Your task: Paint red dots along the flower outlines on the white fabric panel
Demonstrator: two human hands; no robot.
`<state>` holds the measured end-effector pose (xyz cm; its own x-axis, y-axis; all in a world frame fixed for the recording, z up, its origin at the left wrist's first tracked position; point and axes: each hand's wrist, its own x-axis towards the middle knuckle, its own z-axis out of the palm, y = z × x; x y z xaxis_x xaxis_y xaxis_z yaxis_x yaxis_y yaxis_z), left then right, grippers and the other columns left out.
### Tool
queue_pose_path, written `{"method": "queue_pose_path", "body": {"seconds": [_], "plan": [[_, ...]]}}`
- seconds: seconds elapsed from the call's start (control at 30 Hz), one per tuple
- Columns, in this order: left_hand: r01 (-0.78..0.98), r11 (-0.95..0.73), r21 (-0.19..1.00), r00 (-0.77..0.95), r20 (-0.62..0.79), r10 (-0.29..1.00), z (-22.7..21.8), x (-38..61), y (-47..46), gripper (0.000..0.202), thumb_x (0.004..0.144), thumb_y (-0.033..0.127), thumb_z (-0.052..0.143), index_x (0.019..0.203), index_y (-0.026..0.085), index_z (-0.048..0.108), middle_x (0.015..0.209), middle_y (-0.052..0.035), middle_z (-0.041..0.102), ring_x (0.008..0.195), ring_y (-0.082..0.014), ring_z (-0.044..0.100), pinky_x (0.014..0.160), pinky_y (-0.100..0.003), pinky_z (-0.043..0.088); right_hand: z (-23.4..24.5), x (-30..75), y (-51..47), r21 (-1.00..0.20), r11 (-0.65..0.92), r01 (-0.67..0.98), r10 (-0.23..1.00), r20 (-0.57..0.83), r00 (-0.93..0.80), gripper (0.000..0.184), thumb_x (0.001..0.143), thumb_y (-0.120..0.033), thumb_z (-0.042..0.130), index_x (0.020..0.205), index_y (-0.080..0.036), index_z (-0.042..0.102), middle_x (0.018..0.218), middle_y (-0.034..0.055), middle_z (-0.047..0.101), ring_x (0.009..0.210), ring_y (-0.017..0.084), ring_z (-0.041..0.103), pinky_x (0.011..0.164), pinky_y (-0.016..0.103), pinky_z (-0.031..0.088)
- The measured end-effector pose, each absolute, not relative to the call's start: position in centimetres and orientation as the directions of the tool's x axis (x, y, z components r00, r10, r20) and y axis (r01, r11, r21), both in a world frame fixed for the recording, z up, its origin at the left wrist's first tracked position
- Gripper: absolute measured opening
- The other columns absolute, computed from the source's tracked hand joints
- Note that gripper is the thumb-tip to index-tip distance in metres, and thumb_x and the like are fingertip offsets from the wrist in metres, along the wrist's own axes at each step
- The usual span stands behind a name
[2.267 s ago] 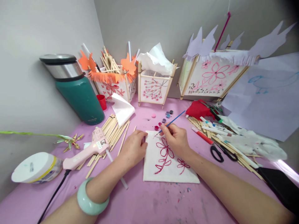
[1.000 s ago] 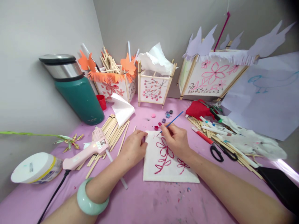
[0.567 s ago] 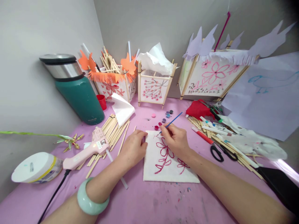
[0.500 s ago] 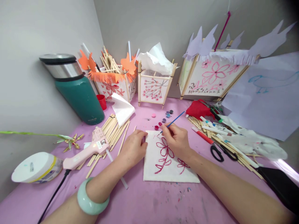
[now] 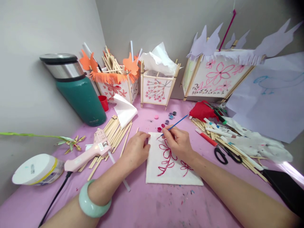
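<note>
A thin blue paintbrush [image 5: 178, 121] is pinched in my right hand [image 5: 180, 144], its tip against the upper left part of a white cloth-like panel [image 5: 153, 171]. Dark pink flowers and leafy stems [image 5: 163, 166] are painted on the panel, partly covered by my right hand. My left hand [image 5: 137, 148] holds the panel's upper left edge, thumb and forefinger curled against it. Just beyond the panel lie small paint pots [image 5: 167, 122], among them dark pink, purple, blue and black ones.
Bamboo sticks [image 5: 116, 133] and a pink glue gun [image 5: 87, 156] lie left, near a green bottle [image 5: 79, 98] and a white tub [image 5: 35, 171]. Decorated stick-framed boxes [image 5: 156, 90] stand along the wall. Black-handled scissors [image 5: 220, 156], markers [image 5: 206, 138] and more sticks lie right.
The brush tip has shifted slightly left and down across the panel's upper part, and my right hand has moved with it. My left hand stays at the panel's edge.
</note>
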<state>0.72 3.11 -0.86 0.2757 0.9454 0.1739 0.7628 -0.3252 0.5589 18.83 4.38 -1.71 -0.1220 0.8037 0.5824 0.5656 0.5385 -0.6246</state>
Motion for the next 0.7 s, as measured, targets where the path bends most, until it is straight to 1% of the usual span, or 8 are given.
{"method": "queue_pose_path", "body": {"seconds": [0.2, 0.53, 0.7], "plan": [[0.761, -0.325, 0.562, 0.28, 0.167, 0.945, -0.86, 0.71, 3.1, 0.029, 0.075, 0.009, 0.05, 0.1, 0.017, 0.06, 0.095, -0.004, 0.059, 0.076, -0.0148, 0.056, 0.071, -0.028, 0.045, -1.62, 18.78, 4.38, -0.633, 0.557, 0.537, 0.802, 0.579, -0.148, 0.027, 0.09, -0.029, 0.048, 0.068, -0.018, 0.059, 0.077, 0.0032, 0.066, 0.062, 0.012, 0.059, 0.061, 0.025, 0.044], [0.765, -0.324, 0.557, 0.275, 0.173, 0.946, -0.95, 0.71, 3.15, 0.03, 0.074, 0.009, 0.05, 0.101, 0.017, 0.061, 0.095, -0.004, 0.06, 0.077, -0.0151, 0.056, 0.073, -0.028, 0.045, -1.84, 18.84, 4.58, -0.629, 0.579, 0.519, 0.788, 0.595, -0.159, 0.025, 0.089, -0.027, 0.05, 0.068, -0.018, 0.059, 0.077, 0.0035, 0.066, 0.063, 0.011, 0.059, 0.06, 0.023, 0.044], [0.768, -0.324, 0.552, 0.272, 0.177, 0.946, -1.02, 0.69, 3.15, 0.03, 0.074, 0.008, 0.051, 0.1, 0.017, 0.061, 0.095, -0.0038, 0.06, 0.078, -0.0153, 0.057, 0.074, -0.029, 0.046, -1.83, 18.82, 4.57, -0.63, 0.578, 0.519, 0.791, 0.589, -0.167, 0.025, 0.089, -0.027, 0.049, 0.068, -0.018, 0.059, 0.075, 0.003, 0.066, 0.06, 0.011, 0.058, 0.059, 0.023, 0.043]]}}
